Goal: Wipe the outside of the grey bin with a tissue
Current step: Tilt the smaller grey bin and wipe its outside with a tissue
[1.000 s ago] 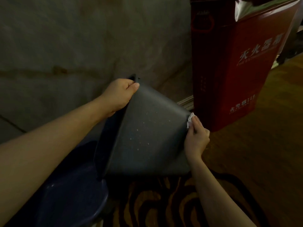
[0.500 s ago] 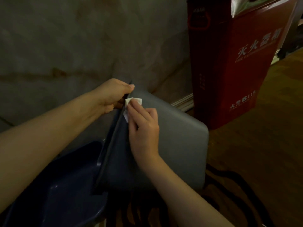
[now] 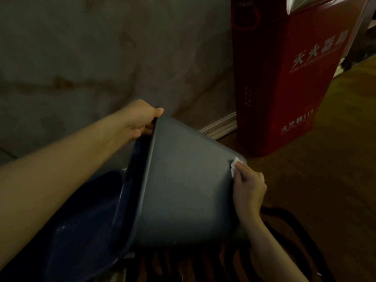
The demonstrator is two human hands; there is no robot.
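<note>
Most of the tissue is hidden under the right hand; the red box is cut off at the top edge.

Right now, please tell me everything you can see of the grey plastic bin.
The grey plastic bin looks matte, with rounded corners and a few pale specks. It is tipped on its side, rim toward the left, base toward the right. The left hand grips its rim at the top; the right hand presses a white tissue against its base corner. A dark blue plastic container sits at its open end.

head view, looking down, close to hands
</note>
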